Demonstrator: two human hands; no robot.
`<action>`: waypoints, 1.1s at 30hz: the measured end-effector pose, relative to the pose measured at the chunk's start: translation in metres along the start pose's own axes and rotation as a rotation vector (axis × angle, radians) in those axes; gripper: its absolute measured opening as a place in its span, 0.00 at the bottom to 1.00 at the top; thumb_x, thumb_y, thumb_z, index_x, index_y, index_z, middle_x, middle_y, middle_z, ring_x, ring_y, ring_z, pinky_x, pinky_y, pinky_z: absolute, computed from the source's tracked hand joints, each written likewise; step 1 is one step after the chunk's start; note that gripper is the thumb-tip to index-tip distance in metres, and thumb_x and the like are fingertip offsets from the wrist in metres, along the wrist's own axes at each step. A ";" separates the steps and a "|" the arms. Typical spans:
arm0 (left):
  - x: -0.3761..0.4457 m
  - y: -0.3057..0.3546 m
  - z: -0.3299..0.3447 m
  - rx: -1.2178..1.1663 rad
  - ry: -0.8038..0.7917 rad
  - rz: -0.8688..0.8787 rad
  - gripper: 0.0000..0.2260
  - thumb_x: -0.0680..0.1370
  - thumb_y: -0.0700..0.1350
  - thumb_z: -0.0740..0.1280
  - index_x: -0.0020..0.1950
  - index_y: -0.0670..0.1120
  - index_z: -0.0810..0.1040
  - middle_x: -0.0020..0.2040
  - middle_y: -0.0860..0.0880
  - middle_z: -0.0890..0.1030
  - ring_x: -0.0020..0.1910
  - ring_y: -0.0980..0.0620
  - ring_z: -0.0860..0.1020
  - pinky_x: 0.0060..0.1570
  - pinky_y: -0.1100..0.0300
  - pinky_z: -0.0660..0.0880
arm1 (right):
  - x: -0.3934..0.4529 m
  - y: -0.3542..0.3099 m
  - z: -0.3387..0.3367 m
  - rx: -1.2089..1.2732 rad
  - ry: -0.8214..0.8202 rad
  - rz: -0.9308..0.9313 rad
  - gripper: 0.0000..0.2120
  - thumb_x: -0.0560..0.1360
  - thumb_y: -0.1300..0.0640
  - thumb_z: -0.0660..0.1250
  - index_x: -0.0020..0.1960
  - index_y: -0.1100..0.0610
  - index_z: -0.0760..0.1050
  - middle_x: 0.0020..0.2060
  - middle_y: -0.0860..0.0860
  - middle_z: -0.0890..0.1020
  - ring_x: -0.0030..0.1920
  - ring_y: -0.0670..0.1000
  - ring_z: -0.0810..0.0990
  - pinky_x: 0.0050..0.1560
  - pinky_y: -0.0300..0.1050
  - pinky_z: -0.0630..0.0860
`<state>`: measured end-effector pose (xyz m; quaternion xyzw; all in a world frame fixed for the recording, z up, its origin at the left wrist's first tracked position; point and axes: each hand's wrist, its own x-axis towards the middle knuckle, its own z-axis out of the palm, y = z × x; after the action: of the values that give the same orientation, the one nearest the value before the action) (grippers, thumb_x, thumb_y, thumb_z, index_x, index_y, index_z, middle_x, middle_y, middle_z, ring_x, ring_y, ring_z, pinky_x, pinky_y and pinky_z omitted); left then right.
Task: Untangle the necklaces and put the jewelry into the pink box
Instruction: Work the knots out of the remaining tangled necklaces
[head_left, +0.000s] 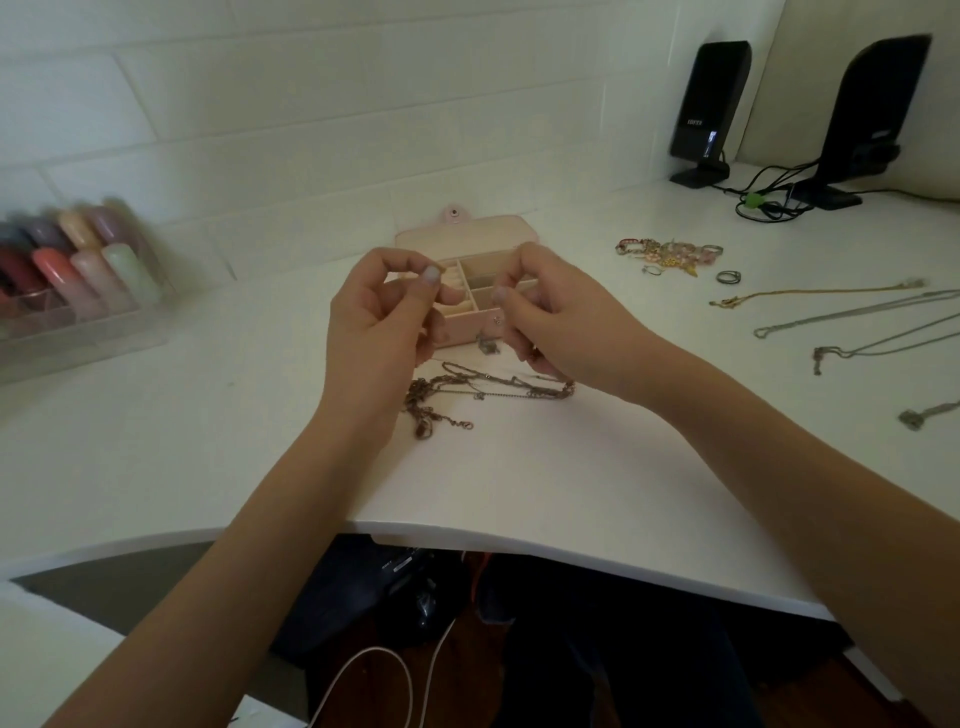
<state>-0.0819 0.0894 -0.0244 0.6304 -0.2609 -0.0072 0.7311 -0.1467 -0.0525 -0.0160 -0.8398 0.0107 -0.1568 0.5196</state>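
Both the left hand (387, 306) and right hand (550, 312) grips are curled, raised over the tangled necklaces (467, 392) near the open pink box (467, 283); what they pinch cannot be told.

I have only one view, a wide-angle camera on the person's head, looking forward and down across the white curved-edge desk (519, 493) toward the white brick wall (311, 104). It sits close, both forearms reaching in from the bottom corners.

Your bare left hand (382, 312) and bare right hand (558, 317) wear no rings; both forearms are sleeveless, and your nails look pale, perhaps polished.
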 end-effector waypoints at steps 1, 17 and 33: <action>0.000 0.000 0.000 -0.003 0.008 -0.003 0.06 0.80 0.37 0.63 0.44 0.46 0.74 0.34 0.52 0.80 0.27 0.56 0.70 0.27 0.66 0.67 | 0.001 0.000 -0.001 -0.005 0.025 0.000 0.02 0.81 0.62 0.56 0.50 0.60 0.65 0.26 0.54 0.72 0.18 0.42 0.64 0.19 0.33 0.61; -0.001 -0.010 0.004 0.183 -0.121 0.013 0.06 0.75 0.37 0.70 0.42 0.48 0.80 0.32 0.55 0.81 0.30 0.64 0.76 0.33 0.73 0.68 | 0.008 0.006 -0.006 -0.017 0.231 -0.093 0.04 0.82 0.57 0.57 0.49 0.56 0.67 0.24 0.50 0.68 0.23 0.46 0.64 0.25 0.37 0.64; -0.004 -0.011 0.002 0.372 -0.165 0.163 0.06 0.78 0.43 0.66 0.46 0.45 0.82 0.39 0.49 0.82 0.38 0.45 0.78 0.40 0.52 0.73 | 0.009 0.008 -0.013 -0.102 0.124 -0.226 0.05 0.73 0.58 0.72 0.49 0.51 0.82 0.40 0.48 0.79 0.36 0.52 0.74 0.40 0.34 0.71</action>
<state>-0.0827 0.0869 -0.0366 0.7286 -0.3667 0.0487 0.5764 -0.1404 -0.0691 -0.0156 -0.8498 -0.0439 -0.2649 0.4535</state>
